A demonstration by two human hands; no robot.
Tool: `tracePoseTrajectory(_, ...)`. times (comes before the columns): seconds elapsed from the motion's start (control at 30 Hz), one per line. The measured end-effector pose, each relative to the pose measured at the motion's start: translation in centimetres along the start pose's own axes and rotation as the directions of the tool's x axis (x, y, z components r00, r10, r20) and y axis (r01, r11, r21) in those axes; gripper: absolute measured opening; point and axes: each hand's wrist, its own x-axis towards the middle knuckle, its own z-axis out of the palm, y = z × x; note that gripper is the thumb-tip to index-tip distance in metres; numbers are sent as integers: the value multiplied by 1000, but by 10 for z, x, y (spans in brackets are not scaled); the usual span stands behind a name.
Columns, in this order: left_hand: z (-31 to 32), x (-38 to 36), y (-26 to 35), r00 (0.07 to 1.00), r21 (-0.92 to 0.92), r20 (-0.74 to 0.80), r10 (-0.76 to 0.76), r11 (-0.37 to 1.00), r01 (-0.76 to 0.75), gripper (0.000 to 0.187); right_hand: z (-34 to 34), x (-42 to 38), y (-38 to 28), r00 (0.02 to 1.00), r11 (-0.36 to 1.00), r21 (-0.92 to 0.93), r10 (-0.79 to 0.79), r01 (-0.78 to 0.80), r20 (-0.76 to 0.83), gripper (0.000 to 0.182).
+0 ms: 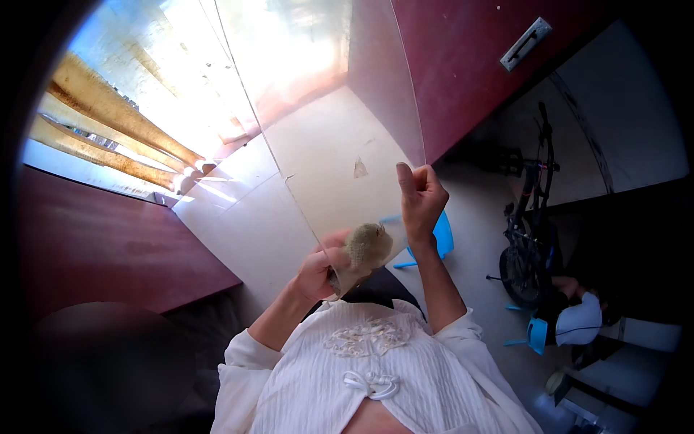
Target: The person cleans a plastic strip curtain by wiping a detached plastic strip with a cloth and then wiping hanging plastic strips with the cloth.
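Observation:
A large see-through sheet (pixel 325 173) stretches from near my body toward the bright opening. My left hand (pixel 316 273) is closed at its lower left edge, with its fingers blurred behind the sheet. Beside those fingers, a grey-green lump (pixel 369 246) shows at the sheet's near end; whether my left hand also touches it is unclear. My right hand (pixel 423 199) is closed round the sheet's right edge, thumb raised and fingers curled. A small torn-looking mark (pixel 360 168) shows on or through the sheet.
Dark red panels (pixel 477 72) stand on both sides of the bright opening. A blue stool (pixel 443 235) is behind my right wrist. Farther right are a black bicycle (pixel 528 253) and a person in a white top (pixel 580 318) on a blue chair (pixel 536 335).

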Motion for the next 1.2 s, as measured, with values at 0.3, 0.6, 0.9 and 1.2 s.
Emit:
tracePoseTrajectory(0.3,7,19,-14,960,-33,-169,223,972,-231,34,13,-23,-34,943,996,-38,-62,79,328,70)
tracePoseTrajectory(0.6,-17,83,-46,610,658,-386,692,670,-344,23,31,16,-23,520,916,-68,283,-394,806,54)
tracePoseTrajectory(0.9,-66,29,-38,319,596,-594,739,670,-443,10,47,23,0,262,541,140,156,-830,952,63)
tracePoseTrajectory(1.2,-21,-24,34,419,985,-34,907,102,-139,18,50,-23,-49,458,577,247,253,-778,852,62)
